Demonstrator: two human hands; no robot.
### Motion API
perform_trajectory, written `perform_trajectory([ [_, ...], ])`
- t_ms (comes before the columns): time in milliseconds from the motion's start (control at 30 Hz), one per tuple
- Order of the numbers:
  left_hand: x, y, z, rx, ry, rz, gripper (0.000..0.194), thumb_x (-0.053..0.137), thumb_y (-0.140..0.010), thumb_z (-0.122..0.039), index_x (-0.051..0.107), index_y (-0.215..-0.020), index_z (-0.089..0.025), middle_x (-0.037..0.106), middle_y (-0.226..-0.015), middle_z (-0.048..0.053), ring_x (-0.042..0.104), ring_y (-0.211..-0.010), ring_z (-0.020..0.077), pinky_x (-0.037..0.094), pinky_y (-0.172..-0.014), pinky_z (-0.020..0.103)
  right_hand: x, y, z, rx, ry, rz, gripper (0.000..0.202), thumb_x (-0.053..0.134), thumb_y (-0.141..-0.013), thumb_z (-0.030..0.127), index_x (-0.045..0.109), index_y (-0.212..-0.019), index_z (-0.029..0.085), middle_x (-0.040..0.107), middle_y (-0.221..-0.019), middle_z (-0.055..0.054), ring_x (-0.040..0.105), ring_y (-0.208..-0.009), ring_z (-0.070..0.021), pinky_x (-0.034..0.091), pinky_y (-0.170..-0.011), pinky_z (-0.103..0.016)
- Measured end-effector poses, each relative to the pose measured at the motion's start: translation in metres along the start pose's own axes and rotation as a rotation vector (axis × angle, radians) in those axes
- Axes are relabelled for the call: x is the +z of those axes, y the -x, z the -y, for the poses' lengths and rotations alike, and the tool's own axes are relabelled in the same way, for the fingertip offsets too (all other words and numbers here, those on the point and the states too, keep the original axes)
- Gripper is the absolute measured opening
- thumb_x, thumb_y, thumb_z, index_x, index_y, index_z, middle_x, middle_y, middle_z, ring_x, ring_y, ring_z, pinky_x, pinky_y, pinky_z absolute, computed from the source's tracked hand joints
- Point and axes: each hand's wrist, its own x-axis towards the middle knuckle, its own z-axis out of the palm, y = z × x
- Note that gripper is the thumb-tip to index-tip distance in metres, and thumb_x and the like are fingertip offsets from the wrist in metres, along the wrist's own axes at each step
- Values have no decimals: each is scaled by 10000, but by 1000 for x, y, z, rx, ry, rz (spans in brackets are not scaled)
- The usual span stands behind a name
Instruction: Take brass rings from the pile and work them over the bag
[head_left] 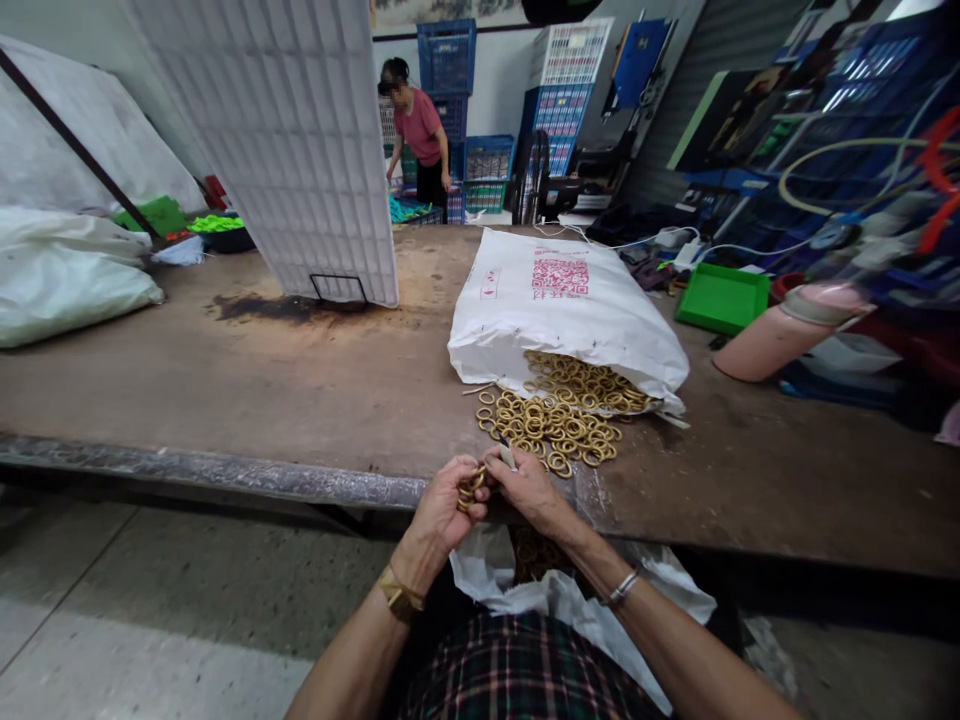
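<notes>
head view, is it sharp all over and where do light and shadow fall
Head view: clearest around the loose rings and the white sack with its red print; smeared at the right, where the pink bottle blurs towards its top; floor pale at lower left, a darker shadow band nearer the table; outer edges look stretched, probably by a wide lens

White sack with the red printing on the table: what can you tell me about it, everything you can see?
The white sack with red printing looks like thin plastic, creased and rumpled. Its upper face carries a large red square code and a smaller red-outlined box. It lies on its side on the brown tabletop, bulging, its open mouth towards the wearer. Gold-coloured round rings fill part of the mouth and spill onto the tabletop. How full it is deeper inside cannot be seen.
</notes>
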Motion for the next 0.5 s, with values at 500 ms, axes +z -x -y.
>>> perform_trajectory([
  [500,-1,3,-2,33,1,6,299,565,-546,-92,432,-801,-173,528,-591,-16,435,-418,56,211,-350,118,-1,5,12,42,19,-13,225,433,-756,326,561,-839,161,492,-555,46,460,-510,-93,363,-496,-209],
])
